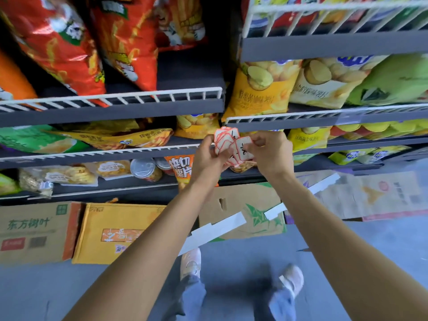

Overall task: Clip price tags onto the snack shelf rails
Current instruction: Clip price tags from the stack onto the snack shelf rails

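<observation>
Red-edged price tags (224,141) fan in my left hand (209,158) while my right hand (269,151) fingers pinch one tag (242,149) near the shelf rail (301,117).

Grey shelves (111,113) with white wire rails (129,97) fill upper frame, carrying snack bags (261,89) and cans (143,169). Grey floor (382,246) at bottom: flattened cartons (34,230) beneath shelves.
</observation>
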{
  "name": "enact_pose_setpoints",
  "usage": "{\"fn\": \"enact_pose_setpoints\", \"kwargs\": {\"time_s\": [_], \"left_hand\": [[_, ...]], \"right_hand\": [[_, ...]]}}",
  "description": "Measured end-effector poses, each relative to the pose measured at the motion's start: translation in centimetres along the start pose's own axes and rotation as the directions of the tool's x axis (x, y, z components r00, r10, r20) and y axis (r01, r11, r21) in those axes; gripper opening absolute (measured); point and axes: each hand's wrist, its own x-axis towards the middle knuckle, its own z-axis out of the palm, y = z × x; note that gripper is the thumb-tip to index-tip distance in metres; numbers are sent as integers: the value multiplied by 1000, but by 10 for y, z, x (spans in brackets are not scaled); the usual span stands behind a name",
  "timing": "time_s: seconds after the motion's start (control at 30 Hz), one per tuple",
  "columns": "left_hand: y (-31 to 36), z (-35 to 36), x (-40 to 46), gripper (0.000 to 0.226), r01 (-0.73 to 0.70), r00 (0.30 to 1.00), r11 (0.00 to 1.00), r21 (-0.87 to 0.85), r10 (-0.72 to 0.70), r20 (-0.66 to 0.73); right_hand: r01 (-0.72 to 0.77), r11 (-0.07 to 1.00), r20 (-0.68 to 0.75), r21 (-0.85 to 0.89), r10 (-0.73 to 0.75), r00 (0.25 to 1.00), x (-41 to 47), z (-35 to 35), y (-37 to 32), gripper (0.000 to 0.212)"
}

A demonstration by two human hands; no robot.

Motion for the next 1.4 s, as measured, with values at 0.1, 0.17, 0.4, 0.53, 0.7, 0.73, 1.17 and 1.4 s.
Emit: {"fn": "enact_pose_setpoints", "kwargs": {"time_s": [0.1,0.17,0.4,0.53,0.7,0.73,1.17,1.4], "left_hand": [[-6,38,9,23,-3,996,999,52,8,-90],[-10,70,12,24,10,992,998,55,-3,-129],[-20,194,20,19,-67,983,982,175,95,-158],[-23,246,34,17,-71,985,954,291,112,-128],[-19,282,52,28,-89,988,875,475,138,-70],[-19,284,54,31,-95,988,850,518,142,-52],[-21,280,58,42,-117,990,797,593,141,6],[-28,282,63,52,-120,989,796,593,145,6]], "right_hand": [[1,1000,50,20,-2,999,15,-24,28,9],[23,1000,79,19,-24,997,26,-44,50,11],[54,997,97,-48,-49,994,63,-146,130,8],[77,989,19,-124,-75,997,88,-189,163,15],[218,936,23,-277,-221,975,109,-210,181,29],[263,905,50,-334,-261,964,113,-212,182,34],[383,746,236,-544,-302,924,136,-197,185,47],[376,756,263,-536,-273,925,130,-194,197,50]]}}
